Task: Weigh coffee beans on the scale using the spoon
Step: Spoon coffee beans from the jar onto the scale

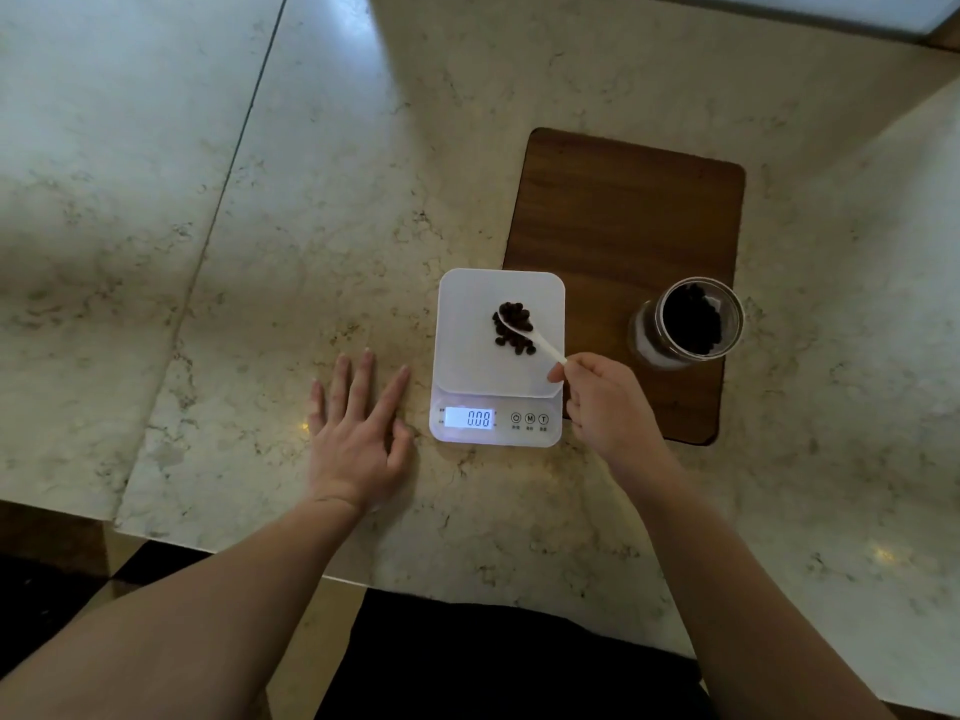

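Observation:
A white digital scale (467, 314) stands on the marble counter, and its lit display (469, 418) shows digits that look like 0.08. A small pile of dark coffee beans (511, 343) lies on its platform. My right hand (605, 407) pinches the handle of a white spoon (540, 341), whose bowl holds beans and hovers over the pile. My left hand (358, 433) rests flat on the counter left of the scale, fingers spread. An open glass jar (688, 320) with coffee beans stands to the right of the scale.
The jar sits on a dark wooden board (623, 210) behind and right of the scale. The marble counter (311, 226) has a seam running diagonally at the left, and its front edge lies close to my body.

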Demonstrator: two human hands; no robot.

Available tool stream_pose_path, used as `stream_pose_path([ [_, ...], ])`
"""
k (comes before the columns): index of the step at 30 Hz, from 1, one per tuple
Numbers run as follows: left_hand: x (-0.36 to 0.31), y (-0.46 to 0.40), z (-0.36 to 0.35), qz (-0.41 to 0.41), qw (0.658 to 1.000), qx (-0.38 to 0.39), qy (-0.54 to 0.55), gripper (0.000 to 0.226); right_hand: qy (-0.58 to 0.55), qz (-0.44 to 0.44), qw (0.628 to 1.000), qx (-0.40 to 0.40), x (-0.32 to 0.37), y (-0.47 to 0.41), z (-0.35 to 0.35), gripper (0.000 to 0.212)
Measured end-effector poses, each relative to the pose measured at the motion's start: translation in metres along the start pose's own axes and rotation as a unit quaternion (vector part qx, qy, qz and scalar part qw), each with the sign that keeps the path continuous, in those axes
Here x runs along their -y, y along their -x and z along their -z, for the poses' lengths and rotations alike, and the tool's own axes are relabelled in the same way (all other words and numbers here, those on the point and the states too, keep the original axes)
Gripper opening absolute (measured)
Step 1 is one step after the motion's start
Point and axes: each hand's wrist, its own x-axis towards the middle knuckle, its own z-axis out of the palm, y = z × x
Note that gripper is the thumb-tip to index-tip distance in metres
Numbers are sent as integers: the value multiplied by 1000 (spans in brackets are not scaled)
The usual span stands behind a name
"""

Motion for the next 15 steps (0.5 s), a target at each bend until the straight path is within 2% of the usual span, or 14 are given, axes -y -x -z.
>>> stream_pose_path([
  [15, -3, -1, 6, -1, 1000, 14, -1, 68, 192, 101, 976, -36, 4, -9, -13, 32],
])
